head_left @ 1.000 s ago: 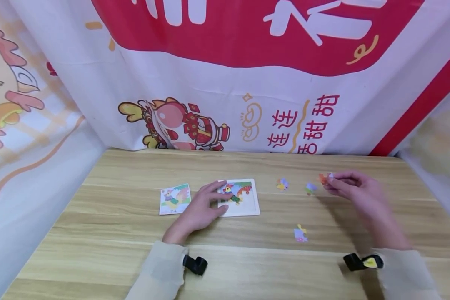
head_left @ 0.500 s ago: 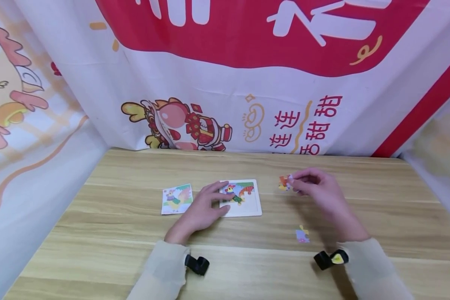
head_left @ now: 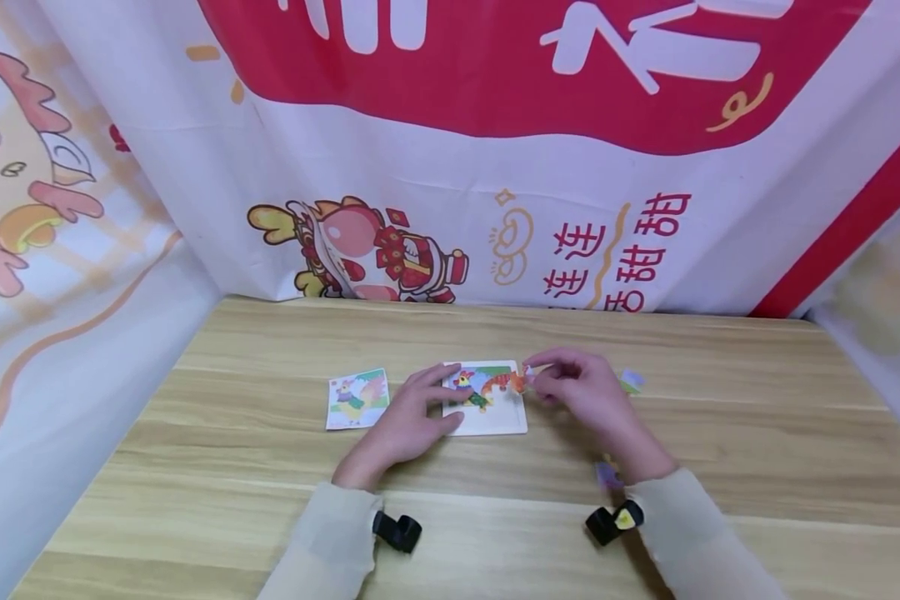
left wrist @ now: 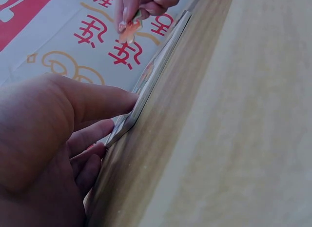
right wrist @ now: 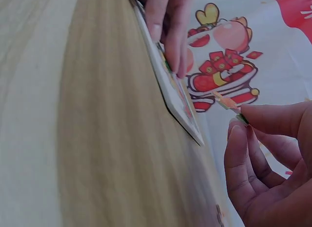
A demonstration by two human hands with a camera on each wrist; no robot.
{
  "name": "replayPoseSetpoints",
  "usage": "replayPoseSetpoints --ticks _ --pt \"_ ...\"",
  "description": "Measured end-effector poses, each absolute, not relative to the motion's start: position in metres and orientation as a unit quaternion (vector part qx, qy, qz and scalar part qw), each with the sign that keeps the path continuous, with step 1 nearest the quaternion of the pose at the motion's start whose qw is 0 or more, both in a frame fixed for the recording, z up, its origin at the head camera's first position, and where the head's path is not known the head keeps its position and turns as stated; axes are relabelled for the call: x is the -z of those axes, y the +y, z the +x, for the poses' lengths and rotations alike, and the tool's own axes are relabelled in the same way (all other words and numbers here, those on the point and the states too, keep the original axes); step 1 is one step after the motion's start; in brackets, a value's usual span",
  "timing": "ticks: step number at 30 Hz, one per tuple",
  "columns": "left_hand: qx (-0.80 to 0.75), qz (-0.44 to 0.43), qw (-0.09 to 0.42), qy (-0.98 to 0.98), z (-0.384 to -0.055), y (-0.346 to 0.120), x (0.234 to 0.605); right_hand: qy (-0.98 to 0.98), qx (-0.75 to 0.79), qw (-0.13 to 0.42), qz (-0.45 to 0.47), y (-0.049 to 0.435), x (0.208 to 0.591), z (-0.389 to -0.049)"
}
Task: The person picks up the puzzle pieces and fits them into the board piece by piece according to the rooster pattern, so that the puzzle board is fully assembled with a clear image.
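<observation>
A small jigsaw tray (head_left: 506, 422) lies flat on the table, partly filled with a rooster picture. My left hand (head_left: 414, 425) rests across its left side with fingers spread, the thumb (left wrist: 119, 101) pressing the near edge. At the tray's upper right corner, my right hand (head_left: 587, 393) pinches an orange jigsaw piece (head_left: 520, 383) between thumb and fingertips. In the right wrist view that piece (right wrist: 225, 101) is held tilted, raised off the tray's surface. The lower right of the tray shows bare white.
Left of the tray lies a picture card (head_left: 356, 400) with a pale rooster. A loose jigsaw piece (head_left: 632, 382) sits beyond my right wrist; a lilac and yellow one (head_left: 607, 475) lies nearer, partly covered by my forearm. Printed cloth (head_left: 420, 150) hangs behind the wooden table (head_left: 495, 533).
My right hand has carried the orange jigsaw piece leftward from the table's right side to the tray. It now covers a loose piece seen earlier. My left hand has stayed on the tray.
</observation>
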State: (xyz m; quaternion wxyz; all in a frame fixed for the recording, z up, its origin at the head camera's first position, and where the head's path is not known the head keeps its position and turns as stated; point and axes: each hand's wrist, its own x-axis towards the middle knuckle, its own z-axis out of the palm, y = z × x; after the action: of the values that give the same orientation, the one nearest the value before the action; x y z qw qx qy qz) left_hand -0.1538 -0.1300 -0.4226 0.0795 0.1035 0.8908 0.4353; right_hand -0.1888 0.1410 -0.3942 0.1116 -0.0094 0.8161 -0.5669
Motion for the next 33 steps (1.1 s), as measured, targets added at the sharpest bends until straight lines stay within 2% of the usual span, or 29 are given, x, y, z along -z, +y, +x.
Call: replayPoseSetpoints --ticks 10,21,33 --pt "-0.438 0.097 0.081 0.890 -0.154 -0.128 0.422 0.830 0.541 0.135 0.000 0.116 0.400 -0.189" --pt "-0.434 0.096 0.080 0.892 -0.154 -0.128 0.422 0.881 0.462 0.104 -0.017 0.107 0.401 -0.191" --pt "-0.354 0.164 0.046 0.920 -0.150 -0.114 0.415 0.890 0.444 0.103 -0.014 0.106 0.403 -0.192"
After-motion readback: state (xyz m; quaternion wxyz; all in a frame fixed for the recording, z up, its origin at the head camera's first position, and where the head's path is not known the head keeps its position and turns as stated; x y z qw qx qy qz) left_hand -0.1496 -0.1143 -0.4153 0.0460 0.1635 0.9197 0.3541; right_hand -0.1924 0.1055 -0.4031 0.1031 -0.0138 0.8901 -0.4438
